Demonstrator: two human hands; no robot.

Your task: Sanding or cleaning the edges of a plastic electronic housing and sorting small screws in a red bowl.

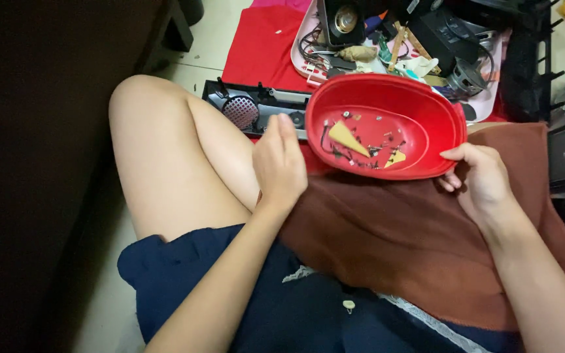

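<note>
pinching the rim of a glossy red oval plastic bowl (420,124) of small parts over brown cloth (393,235), the right hand (482,180) grips while the left hand (279,163) rests flat, fingers extended, beside it.

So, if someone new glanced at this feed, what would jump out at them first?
The bright red oval bowl at centre, tilted toward the camera, with yellow wedge-shaped pieces and small dark bits inside. The right hand grips its rim, while the left hand rests flat beside it on the brown cloth. Behind, a pink tray holds a jumble of electronic parts.
</note>
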